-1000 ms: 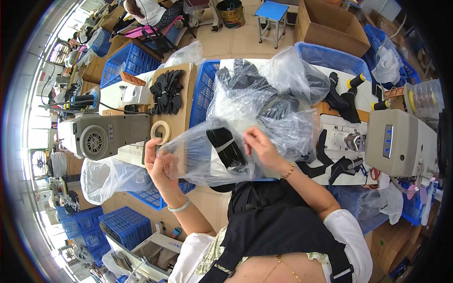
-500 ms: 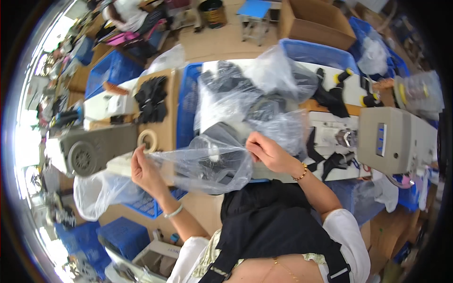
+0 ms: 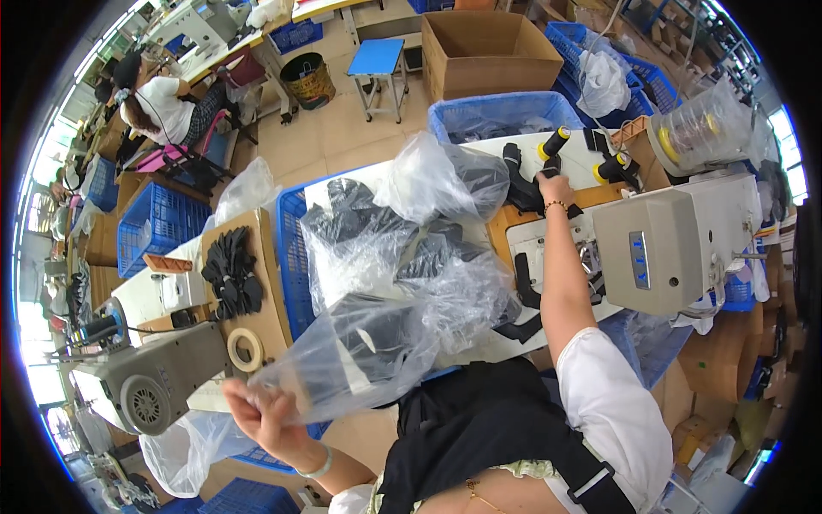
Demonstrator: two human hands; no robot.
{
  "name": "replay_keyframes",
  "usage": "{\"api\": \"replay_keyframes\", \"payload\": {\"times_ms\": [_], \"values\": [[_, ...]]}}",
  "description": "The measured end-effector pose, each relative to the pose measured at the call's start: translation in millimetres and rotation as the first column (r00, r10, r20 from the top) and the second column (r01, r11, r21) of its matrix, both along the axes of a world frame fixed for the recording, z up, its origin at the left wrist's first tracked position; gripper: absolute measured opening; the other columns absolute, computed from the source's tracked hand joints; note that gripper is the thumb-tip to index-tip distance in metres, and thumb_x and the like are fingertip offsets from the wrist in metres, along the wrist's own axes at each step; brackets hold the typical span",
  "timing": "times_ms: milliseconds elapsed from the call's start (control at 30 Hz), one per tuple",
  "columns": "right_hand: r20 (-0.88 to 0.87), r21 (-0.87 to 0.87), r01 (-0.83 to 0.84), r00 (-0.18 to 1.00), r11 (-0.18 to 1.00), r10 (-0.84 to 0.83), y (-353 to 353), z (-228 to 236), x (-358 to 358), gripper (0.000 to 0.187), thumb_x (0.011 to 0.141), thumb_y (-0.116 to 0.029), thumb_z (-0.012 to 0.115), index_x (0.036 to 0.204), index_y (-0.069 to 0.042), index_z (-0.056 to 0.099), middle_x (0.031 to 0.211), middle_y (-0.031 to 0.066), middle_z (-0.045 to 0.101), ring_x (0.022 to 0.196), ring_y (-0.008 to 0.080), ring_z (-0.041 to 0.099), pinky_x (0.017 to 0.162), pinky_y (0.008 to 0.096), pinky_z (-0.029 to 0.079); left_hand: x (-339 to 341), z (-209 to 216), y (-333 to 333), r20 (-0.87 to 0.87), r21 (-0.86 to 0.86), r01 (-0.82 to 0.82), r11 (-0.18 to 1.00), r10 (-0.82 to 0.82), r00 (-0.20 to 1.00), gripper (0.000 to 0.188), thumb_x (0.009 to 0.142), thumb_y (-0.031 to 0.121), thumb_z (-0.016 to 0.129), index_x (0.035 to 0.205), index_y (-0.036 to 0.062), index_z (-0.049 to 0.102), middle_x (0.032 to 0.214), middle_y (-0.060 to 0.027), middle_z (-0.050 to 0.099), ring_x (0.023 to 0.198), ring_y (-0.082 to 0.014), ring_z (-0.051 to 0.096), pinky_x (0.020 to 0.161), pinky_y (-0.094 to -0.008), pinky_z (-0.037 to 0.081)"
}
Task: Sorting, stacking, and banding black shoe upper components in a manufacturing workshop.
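My left hand (image 3: 267,418) is closed on the gathered edge of a clear plastic bag (image 3: 377,347), which stretches from it toward the middle of the worktable. Dark shapes show through the film; I cannot tell whether they lie inside or beneath. At the far right, my right hand (image 3: 555,188) has its fingers curled on a black fabric piece (image 3: 524,187), close to a yellow-and-black thread spool (image 3: 555,142). More clear bags with black items (image 3: 360,227) cover the table's middle.
A sewing machine (image 3: 655,257) stands beside my right forearm, another machine (image 3: 158,377) at the left. Black gloves (image 3: 233,274) and a tape roll (image 3: 246,349) lie on a brown board. Behind are a blue crate (image 3: 505,107), a cardboard box (image 3: 488,64) and a seated person (image 3: 167,107).
My right hand has let go of the bag and reached far right to the black fabric. My left hand has come nearer, still pinching the bag. The view has shifted.
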State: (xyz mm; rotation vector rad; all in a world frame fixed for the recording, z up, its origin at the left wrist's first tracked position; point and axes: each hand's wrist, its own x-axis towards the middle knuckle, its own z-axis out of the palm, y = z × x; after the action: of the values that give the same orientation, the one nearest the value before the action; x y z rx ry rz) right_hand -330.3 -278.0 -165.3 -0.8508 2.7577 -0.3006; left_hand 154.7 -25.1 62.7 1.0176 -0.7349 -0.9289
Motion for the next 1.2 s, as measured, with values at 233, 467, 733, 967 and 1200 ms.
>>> {"api": "replay_keyframes", "payload": {"times_ms": [233, 467, 733, 967, 1200], "values": [[-0.013, 0.064, -0.077, 0.997, 0.995, 0.078, -15.0, -8.9, 4.9, 0.060, 0.071, -0.035, 0.065, 0.116, 0.001, 0.050, 0.112, 0.0168, 0.061, 0.109, 0.0323, 0.056, 0.096, 0.0425, 0.036, -18.4, 9.0, -6.7, 0.157, 0.036, -0.006, 0.999, 0.000, 0.988, 0.035, 0.072, -0.013, 0.051, 0.103, 0.0027, 0.044, 0.060, 0.0072, 0.035, 0.045, -0.0002, 0.025, 0.040, -0.0160, 0.018], [-0.381, -0.613, -0.263, 0.924, 0.745, 0.013, 37.2, 67.4, 55.7, 0.049, 0.074, -0.036, 0.069, 0.097, 0.001, 0.047, 0.079, 0.0164, 0.064, 0.075, 0.0369, 0.062, 0.073, 0.0467, 0.044, -32.1, 22.4, -16.9, 0.286, 0.156, -0.009, 0.988, -0.036, 0.957, 0.024, 0.087, 0.001, 0.049, 0.111, 0.0003, 0.045, 0.053, 0.0060, 0.036, 0.037, 0.0007, 0.024, 0.035, -0.0181, 0.012], [-0.005, -0.980, 0.180, -0.440, 0.083, 0.898, 193.2, 144.7, 228.0, 0.034, 0.081, -0.032, 0.056, 0.088, 0.001, 0.059, 0.093, 0.0146, 0.062, 0.090, 0.0299, 0.059, 0.091, 0.0452, 0.042, -41.2, 40.1, -13.8, 0.128, 0.194, 0.102, 0.976, -0.129, 0.983, 0.025, 0.093, 0.006, 0.047, 0.117, -0.0012, 0.045, 0.052, 0.0084, 0.038, 0.038, 0.0015, 0.026, 0.036, -0.0170, 0.015], [0.270, -0.650, -0.752, -0.097, 0.107, 0.958, 221.9, 110.2, 296.7, 0.053, 0.082, -0.026, 0.063, 0.124, 0.002, 0.043, 0.107, 0.0248, 0.055, 0.098, 0.0378, 0.054, 0.084, 0.0390, 0.044, -40.9, 40.1, -1.0, 0.108, 0.139, 0.098, 0.985, -0.114, 0.988, 0.023, 0.094, 0.007, 0.045, 0.117, 0.0007, 0.045, 0.056, 0.0065, 0.038, 0.038, 0.0012, 0.024, 0.035, -0.0179, 0.014], [0.083, -0.907, -0.361, 0.351, 0.216, 0.933, 141.1, 176.9, 204.8, 0.022, 0.082, -0.018, 0.063, 0.065, -0.003, 0.063, 0.067, 0.0112, 0.065, 0.058, 0.0229, 0.062, 0.055, 0.0309, 0.047, -24.7, 27.3, 7.2, 0.047, 0.005, 0.048, 0.999, -0.048, 0.998, 0.018, 0.094, 0.005, 0.046, 0.112, 0.0020, 0.047, 0.052, 0.0068, 0.031, 0.036, -0.0003, 0.019, 0.033, -0.0181, 0.013]]}}
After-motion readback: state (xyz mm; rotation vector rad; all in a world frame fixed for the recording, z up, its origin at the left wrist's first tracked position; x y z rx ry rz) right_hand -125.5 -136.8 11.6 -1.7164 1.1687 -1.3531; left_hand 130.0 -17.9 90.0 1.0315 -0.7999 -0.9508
